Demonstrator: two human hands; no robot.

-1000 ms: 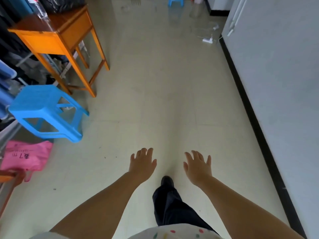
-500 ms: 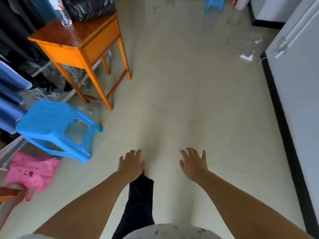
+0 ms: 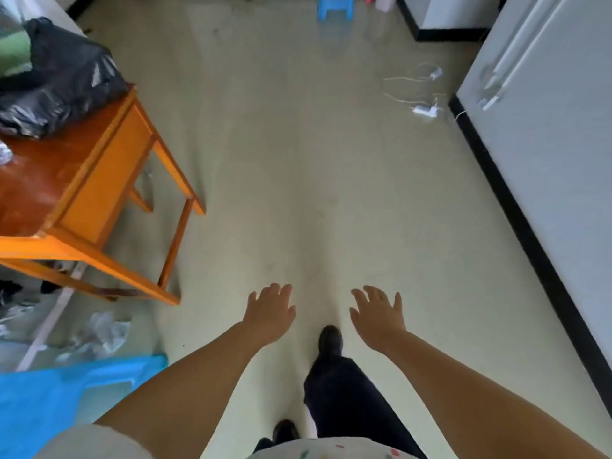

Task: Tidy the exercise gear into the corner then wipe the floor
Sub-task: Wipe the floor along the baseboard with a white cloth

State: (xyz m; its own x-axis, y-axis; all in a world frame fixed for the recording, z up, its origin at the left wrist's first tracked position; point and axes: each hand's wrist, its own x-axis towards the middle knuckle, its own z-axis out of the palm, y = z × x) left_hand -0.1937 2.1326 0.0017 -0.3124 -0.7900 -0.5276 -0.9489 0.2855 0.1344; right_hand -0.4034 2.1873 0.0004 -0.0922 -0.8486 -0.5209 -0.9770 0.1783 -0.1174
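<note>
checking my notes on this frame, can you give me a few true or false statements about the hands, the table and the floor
1. Both hands, left hand and right hand, are empty with fingers spread. True.
2. A crumpled black plastic bag sits on the orange wooden table. True.
3. The white charger and cable lie on the table. False: they lie on the pale floor near the grey wall on the right.
4. The small blue plastic stool at the far end stands on the table. False: it stands on the floor.
5. The left hand grips a table leg. False: it hangs clear of the table.
</note>
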